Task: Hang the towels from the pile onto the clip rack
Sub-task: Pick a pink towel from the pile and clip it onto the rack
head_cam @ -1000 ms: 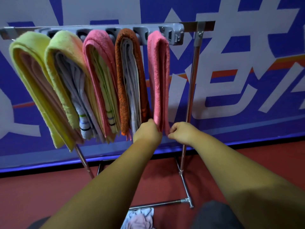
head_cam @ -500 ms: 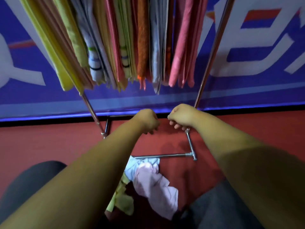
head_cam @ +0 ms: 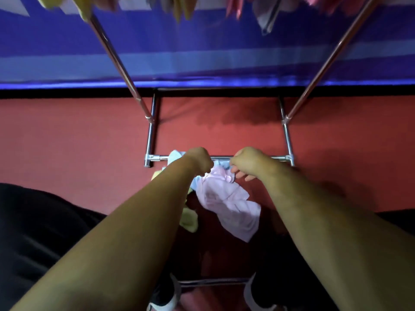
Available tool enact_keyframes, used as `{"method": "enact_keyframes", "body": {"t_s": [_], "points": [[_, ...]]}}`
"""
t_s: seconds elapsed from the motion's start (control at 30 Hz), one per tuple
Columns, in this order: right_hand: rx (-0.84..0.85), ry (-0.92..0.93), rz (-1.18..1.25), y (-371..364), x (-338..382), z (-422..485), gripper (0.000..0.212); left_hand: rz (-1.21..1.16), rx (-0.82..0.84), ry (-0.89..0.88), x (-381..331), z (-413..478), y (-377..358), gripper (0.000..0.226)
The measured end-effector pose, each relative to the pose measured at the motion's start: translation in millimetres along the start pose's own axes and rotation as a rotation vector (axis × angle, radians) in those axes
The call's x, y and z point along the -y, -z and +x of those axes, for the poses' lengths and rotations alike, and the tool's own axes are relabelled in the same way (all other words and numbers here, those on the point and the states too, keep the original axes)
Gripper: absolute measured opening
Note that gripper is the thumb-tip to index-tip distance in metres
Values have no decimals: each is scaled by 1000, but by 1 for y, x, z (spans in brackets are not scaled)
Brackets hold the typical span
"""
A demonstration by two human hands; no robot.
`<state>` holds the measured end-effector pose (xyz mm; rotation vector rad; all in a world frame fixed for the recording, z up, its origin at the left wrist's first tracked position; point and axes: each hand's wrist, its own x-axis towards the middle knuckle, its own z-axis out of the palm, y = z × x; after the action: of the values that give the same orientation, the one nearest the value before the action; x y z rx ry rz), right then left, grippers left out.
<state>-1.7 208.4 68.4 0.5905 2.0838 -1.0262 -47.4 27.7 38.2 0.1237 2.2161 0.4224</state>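
The pile (head_cam: 208,198) on the red floor (head_cam: 67,142) shows 3 towels: 1 pale pink towel (head_cam: 229,205) crumpled on top, 1 light blue towel (head_cam: 175,156) poking out beneath it at the far side, and 1 yellow towel (head_cam: 189,221) under the left forearm. The pile lies inside the base of the clip rack (head_cam: 151,135), just on the near side of its front crossbar (head_cam: 221,157). 2 slanted poles (head_cam: 332,57) rise from the base towards the top edge, where the blurred lower ends of the hanging towels (head_cam: 182,7) show; their number cannot be told.

2 bare hands reach down side by side. The left hand (head_cam: 198,160) is knuckles up with curled fingers lying against the pink towel's top edge; whether it pinches the cloth cannot be told. The right hand (head_cam: 244,161) has loosely curled fingers, with the fingertips (head_cam: 241,175) just beside the same towel's upper corner; contact cannot be told.

The pink towel is rumpled and creased, trailing towards the person. A blue banner (head_cam: 202,41) stands behind the rack, and 2 shoes (head_cam: 161,304) show at the bottom.
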Motion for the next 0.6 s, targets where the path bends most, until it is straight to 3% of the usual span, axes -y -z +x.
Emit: {"method": "enact_keyframes", "body": {"t_s": [0.17,0.23,0.33,0.5,0.6], "points": [[77,-127,-159,-31,-43,36,25,269,84,-1,14,15,-55,34],[126,-125,-242,-40,-49,47,23,225,69,90,22,21,-84,45],[151,-116,-318,-53,-59,62,28,228,89,35,33,29,-129,68],[156,-122,-480,-71,-75,79,38,186,225,100,36,41,-158,66],[140,-126,-480,-79,-82,88,50,180,132,71,39,45,-155,72]]}}
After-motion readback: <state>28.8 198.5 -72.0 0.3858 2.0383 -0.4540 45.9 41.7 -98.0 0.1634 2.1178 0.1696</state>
